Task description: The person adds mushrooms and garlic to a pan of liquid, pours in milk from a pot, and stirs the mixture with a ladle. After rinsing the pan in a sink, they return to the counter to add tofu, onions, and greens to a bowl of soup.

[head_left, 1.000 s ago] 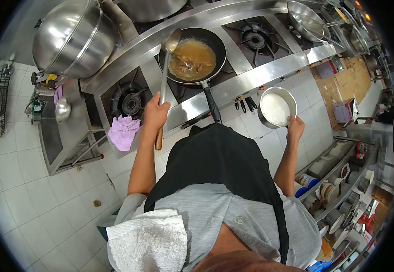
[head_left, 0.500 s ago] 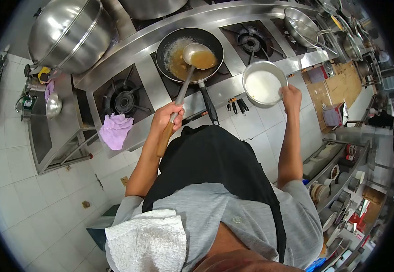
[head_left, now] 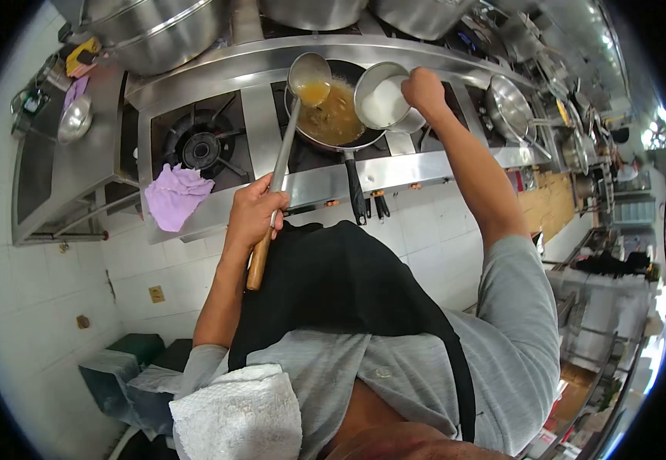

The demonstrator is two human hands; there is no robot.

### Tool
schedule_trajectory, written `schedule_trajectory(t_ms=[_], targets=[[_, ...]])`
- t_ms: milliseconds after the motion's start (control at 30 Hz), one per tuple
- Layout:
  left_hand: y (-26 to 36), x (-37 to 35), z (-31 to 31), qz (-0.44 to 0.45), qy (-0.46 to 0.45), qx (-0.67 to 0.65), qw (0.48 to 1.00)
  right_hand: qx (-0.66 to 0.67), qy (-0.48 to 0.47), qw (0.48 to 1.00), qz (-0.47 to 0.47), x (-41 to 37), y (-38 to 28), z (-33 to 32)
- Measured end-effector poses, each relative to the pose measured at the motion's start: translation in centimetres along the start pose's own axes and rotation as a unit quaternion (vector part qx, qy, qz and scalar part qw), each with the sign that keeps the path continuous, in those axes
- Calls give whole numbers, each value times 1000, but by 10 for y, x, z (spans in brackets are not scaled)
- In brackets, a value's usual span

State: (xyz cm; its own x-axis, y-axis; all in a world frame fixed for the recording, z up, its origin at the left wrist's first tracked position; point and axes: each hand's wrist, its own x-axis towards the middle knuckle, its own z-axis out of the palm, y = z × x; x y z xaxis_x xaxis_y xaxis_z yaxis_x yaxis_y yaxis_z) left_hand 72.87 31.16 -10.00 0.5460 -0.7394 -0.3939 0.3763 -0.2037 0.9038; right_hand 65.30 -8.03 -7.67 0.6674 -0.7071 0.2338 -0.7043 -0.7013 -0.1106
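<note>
My left hand (head_left: 258, 211) is closed round the long handle of a metal ladle (head_left: 309, 73), near its wooden end. The ladle's bowl holds some yellow-brown liquid and hangs over the left rim of a black frying pan (head_left: 354, 151). Brown broth (head_left: 334, 115) fills much of the pan, which stands on the stove with its handle toward me. In my right hand (head_left: 425, 90) is a metal pot (head_left: 366, 82) with white contents, tilted over the pan's right side; my fingers grip it at its right side.
A bare burner (head_left: 203, 150) and a crumpled purple cloth (head_left: 177, 197) lie left of the pan. Large steel pots (head_left: 314, 11) stand behind. Metal pans (head_left: 509, 107) rest at the stove's right, and a metal bowl (head_left: 77, 121) sits on the left counter.
The pot in my right hand has moved left, over the pan. The ladle has shifted to the pan's left rim. The view has shifted too.
</note>
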Motion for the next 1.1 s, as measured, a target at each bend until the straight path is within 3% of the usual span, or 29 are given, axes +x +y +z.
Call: schedule_trajectory(t_ms=[267, 467, 567, 633, 667, 767, 833, 867, 933, 967, 1067, 1100], targets=[[-20, -5, -15, 32, -2, -21, 999, -83, -24, 992, -94, 25, -63, -7], [-23, 4, -20, 13, -6, 72, 997, -99, 29, 985, -139, 26, -71, -15], [-38, 24, -21, 102, 31, 236, 966, -82, 79, 983, -141, 27, -59, -16], [-65, 52, -26, 205, 81, 338, 915, -41, 130, 981, -138, 27, -42, -14], [-78, 65, -27, 254, 105, 386, 881, -26, 166, 979, -113, 29, -28, -10], [-92, 92, -23, 320, 143, 397, 848, 32, 124, 991, 43, 28, 15, -13], [-78, 89, -13, 206, 70, 336, 916, 154, 115, 970, 152, 17, 50, -10], [-69, 86, -5, 147, 32, 303, 941, 149, 107, 978, 98, 16, 90, 12], [-53, 76, 12, 8, -30, 137, 990, 359, 64, 894, 259, -10, 102, 4], [-48, 69, 19, -65, -58, 51, 995, 456, 40, 825, 331, -29, 107, -1], [-37, 70, 24, -158, -98, -153, 971, 520, 69, 772, 358, -87, 118, -15], [-35, 73, 23, -194, -113, -218, 950, 498, 94, 784, 358, -107, 123, -20]])
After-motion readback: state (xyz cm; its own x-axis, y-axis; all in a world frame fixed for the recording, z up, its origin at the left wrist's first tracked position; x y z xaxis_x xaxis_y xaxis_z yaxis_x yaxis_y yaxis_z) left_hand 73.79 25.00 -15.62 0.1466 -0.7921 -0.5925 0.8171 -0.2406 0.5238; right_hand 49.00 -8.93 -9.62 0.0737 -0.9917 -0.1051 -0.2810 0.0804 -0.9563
